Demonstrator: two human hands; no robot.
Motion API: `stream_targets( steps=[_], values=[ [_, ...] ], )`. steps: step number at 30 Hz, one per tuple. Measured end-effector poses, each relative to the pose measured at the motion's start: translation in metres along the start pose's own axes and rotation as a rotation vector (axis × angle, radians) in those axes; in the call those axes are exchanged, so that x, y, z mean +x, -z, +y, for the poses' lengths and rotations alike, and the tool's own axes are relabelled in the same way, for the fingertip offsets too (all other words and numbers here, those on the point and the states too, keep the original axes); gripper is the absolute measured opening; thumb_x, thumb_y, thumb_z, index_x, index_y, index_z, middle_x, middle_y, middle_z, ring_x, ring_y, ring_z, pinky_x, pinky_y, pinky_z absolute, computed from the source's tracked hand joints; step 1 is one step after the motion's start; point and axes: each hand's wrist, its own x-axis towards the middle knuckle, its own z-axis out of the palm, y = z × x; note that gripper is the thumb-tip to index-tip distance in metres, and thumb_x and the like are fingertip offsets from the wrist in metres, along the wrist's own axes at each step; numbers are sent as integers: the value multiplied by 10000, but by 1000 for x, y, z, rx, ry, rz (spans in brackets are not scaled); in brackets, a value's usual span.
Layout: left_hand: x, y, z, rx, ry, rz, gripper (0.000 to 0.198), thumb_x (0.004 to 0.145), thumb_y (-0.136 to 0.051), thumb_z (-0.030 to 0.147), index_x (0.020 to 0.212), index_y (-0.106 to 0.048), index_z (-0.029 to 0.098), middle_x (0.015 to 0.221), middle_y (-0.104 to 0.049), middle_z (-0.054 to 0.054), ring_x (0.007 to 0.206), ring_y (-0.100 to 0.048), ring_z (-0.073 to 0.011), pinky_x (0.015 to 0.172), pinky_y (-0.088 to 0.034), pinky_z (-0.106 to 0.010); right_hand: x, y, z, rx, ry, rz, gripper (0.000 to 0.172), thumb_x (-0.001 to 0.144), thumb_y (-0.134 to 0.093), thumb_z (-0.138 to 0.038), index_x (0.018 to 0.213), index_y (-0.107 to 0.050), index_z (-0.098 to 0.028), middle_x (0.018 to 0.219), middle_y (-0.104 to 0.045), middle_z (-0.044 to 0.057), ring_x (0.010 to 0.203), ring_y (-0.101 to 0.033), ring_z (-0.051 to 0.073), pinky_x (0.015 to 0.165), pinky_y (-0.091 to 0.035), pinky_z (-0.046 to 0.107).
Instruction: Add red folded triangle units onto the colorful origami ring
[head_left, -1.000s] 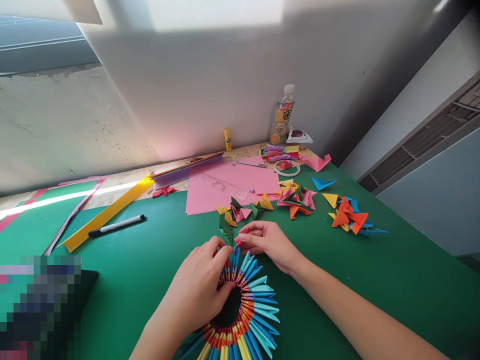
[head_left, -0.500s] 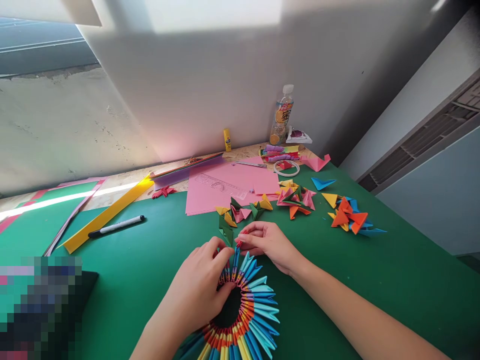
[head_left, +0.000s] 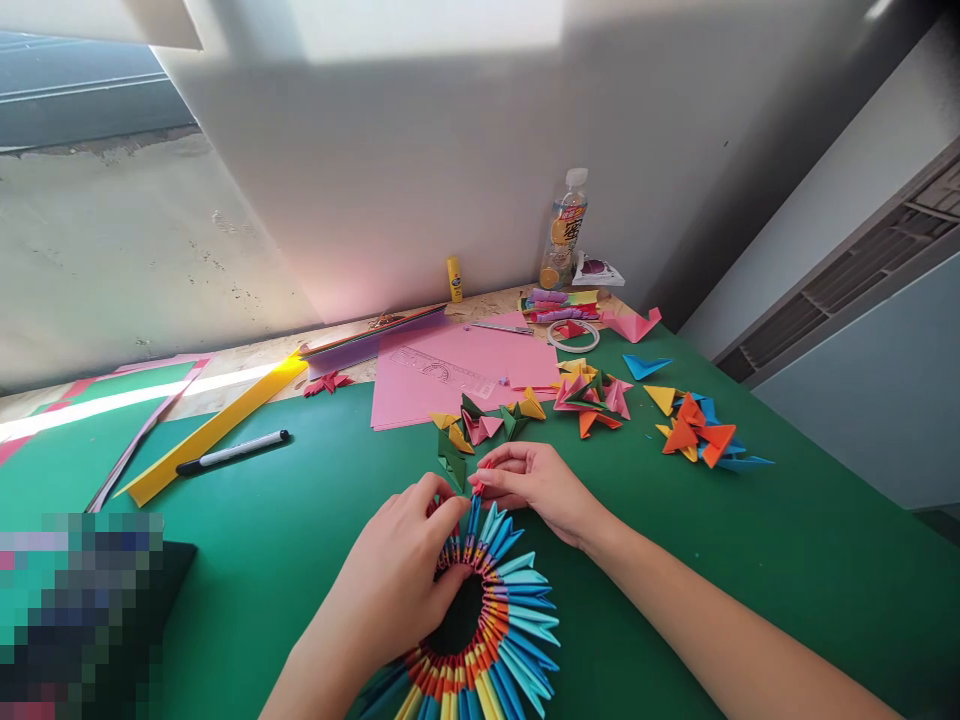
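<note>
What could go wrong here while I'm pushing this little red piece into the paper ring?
1. The left hand presses on the paper ring where its folded units just slot together; too much force might spring neighbours loose.
2. The right hand pinches the red piece by its tip, so it may crumple or slip.
3. The right forearm lies near the loose orange and blue triangles; a sweep might scatter them.

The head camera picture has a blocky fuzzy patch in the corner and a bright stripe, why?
In the head view, the pixelated patch at bottom left hides whatever lies there; the bright stripe is sunlight glare across the table's far edge; the hands and paper ring look sharp.
</note>
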Motion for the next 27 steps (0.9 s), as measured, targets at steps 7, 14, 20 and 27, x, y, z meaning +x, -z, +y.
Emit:
stream_targets(
  steps=[7, 14, 20, 27],
  values=[
    [1, 0, 0, 4, -6, 3, 287, 816, -516, 253, 1102, -527, 238, 1066, -522, -70, 861, -561, -226, 751, -477, -380, -1, 1, -1, -22, 17, -26, 360, 551, -788, -378, 783, -645, -143, 720, -703, 51, 649, -660, 155, 557, -501, 233],
    [0, -1, 0, 17, -1, 2, 298, 810, -530, 251, 1108, -525, 236, 1070, -522, -68, 858, -560, -227, 750, -478, -384, -1, 1, -2, -53, 19, -40, 364, 538, -789, -389, 776, -650, -150, 685, -695, 34, 636, -654, 154, 562, -487, 238],
    [1, -2, -1, 17, 0, 5, 292, 828, -521, 281, 1117, -516, 242, 1087, -515, -68, 861, -557, -224, 753, -478, -384, -2, -1, -2, -98, 14, -50, 341, 561, -777, -391, 757, -626, -157, 654, -678, 16, 595, -637, 137, 528, -454, 220],
    [1, -1, -1, 16, -1, 2, 255, 833, -517, 279, 1086, -529, 249, 1089, -517, -64, 876, -561, -225, 754, -476, -376, -4, -4, 0, -186, 47, -83, 329, 577, -766, -400, 750, -617, -163, 629, -649, 0, 582, -610, 141, 498, -425, 223]
  ],
)
